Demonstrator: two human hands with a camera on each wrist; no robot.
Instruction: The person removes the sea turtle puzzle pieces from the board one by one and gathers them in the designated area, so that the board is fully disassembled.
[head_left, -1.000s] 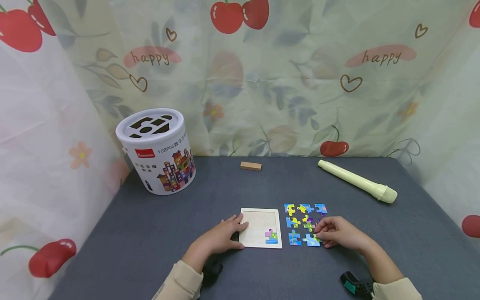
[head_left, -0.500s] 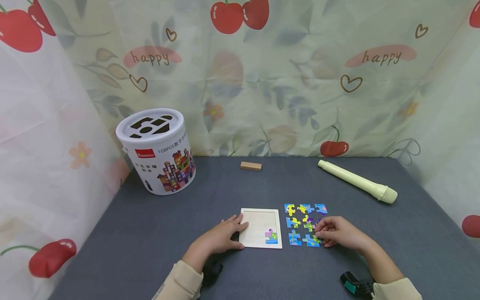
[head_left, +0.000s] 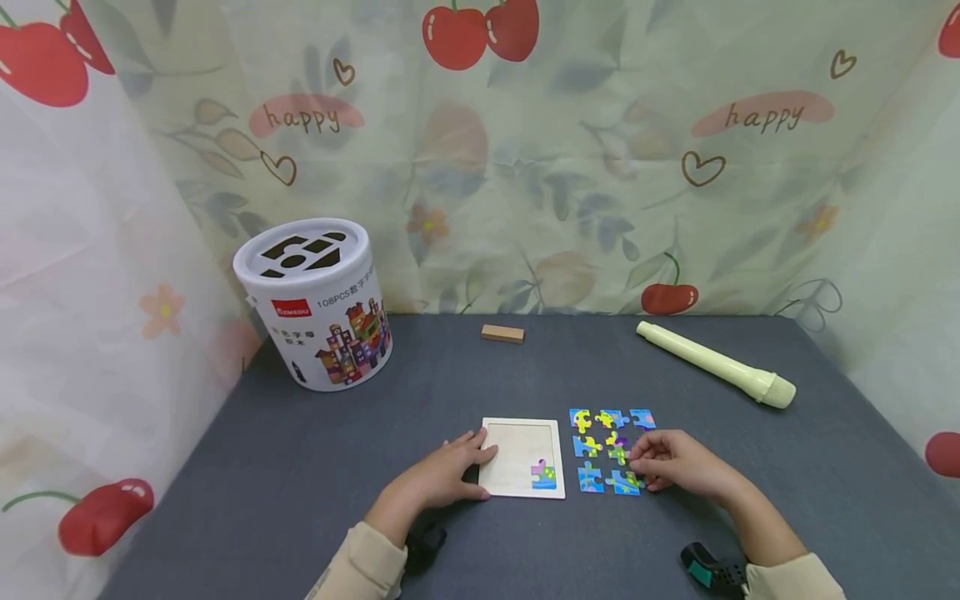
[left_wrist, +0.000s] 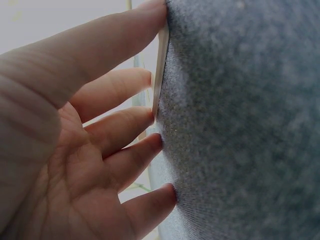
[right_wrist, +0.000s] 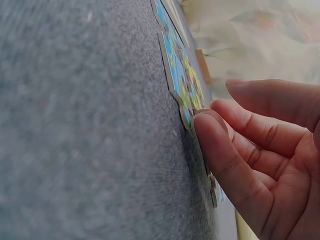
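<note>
A pale wooden puzzle tray (head_left: 522, 423) lies at mid-table. In its lower right corner sits a colourful puzzle piece (head_left: 543, 475). My left hand (head_left: 442, 471) rests at the tray's left edge, thumb by the lower corner and index finger near the upper one; the tray's edge (left_wrist: 161, 65) shows in the left wrist view. Loose puzzle pieces (head_left: 589, 479) lie in rows to the right of the tray. My right hand (head_left: 675, 462) bends over their right side, pinching a puzzle piece (right_wrist: 202, 110) between thumb and fingers, mostly hidden by the fingertips.
A white building-block bucket (head_left: 318, 308) stands at the back left. A small wooden block (head_left: 502, 334) lies near the back edge, and a pale yellow toy microphone (head_left: 712, 362) at the back right. A patterned curtain (head_left: 480, 208) hangs behind the table.
The right hand has shifted very slightly over the pieces. The left hand and the tray have kept their places, and the head view has tilted a touch.
</note>
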